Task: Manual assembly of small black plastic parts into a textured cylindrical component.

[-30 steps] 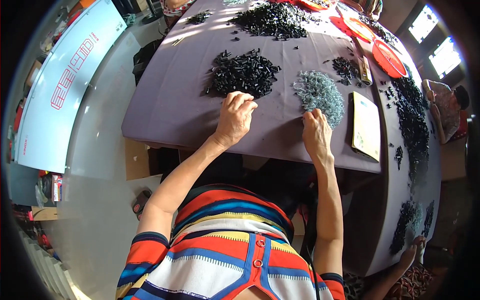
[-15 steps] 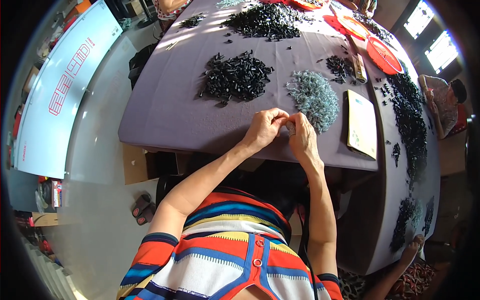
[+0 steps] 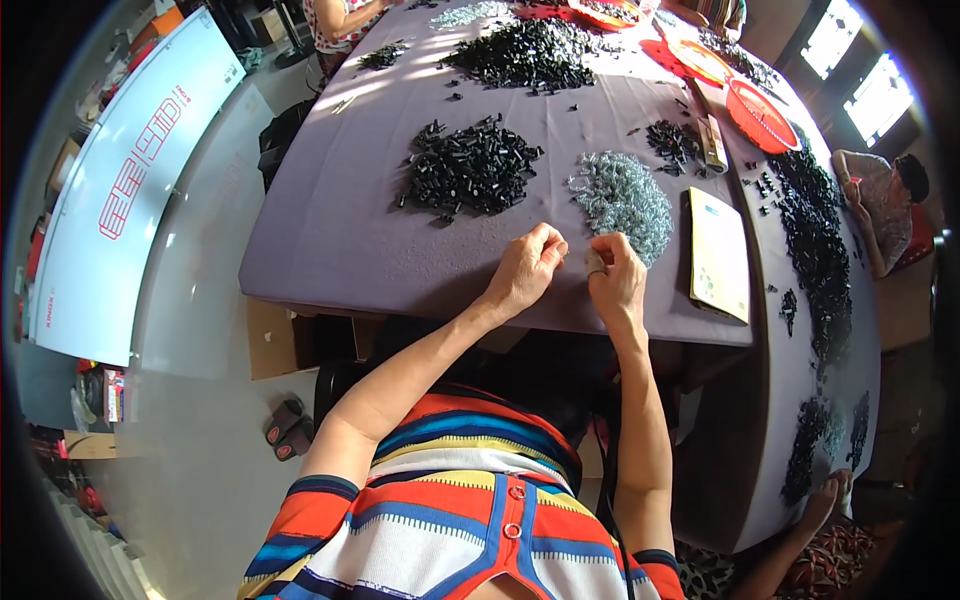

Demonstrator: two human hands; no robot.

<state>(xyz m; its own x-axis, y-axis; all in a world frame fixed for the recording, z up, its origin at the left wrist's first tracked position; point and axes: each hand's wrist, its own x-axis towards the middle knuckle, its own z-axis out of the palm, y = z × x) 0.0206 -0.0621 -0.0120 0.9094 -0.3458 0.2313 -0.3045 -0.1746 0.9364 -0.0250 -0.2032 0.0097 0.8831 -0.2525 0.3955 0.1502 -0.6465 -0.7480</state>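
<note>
My left hand point(image 3: 528, 268) is over the near edge of the cloth-covered table point(image 3: 340, 240), with thumb and fingers pinched together. Whatever it may hold is too small to make out. Just to its right is my right hand point(image 3: 618, 285), a ring on one finger, its fingertips also pressed together; their contents cannot be made out either. A small gap separates the two hands. Beyond my right hand lies a heap of small clear-grey pieces point(image 3: 622, 200), partly hidden by it. A pile of short black tube-like parts point(image 3: 470, 168) lies beyond my left hand.
A pale yellow flat book or box point(image 3: 718, 255) lies right of the clear heap. Larger black piles point(image 3: 525, 55) spread farther back and along the right-hand table point(image 3: 815, 235). Red baskets point(image 3: 760, 118) stand there. A person point(image 3: 880, 210) sits at right; others are at the far end.
My hands have parted from touching fingertip to fingertip. The left has shifted slightly left and nearer, the right slightly right. The view has tilted a little.
</note>
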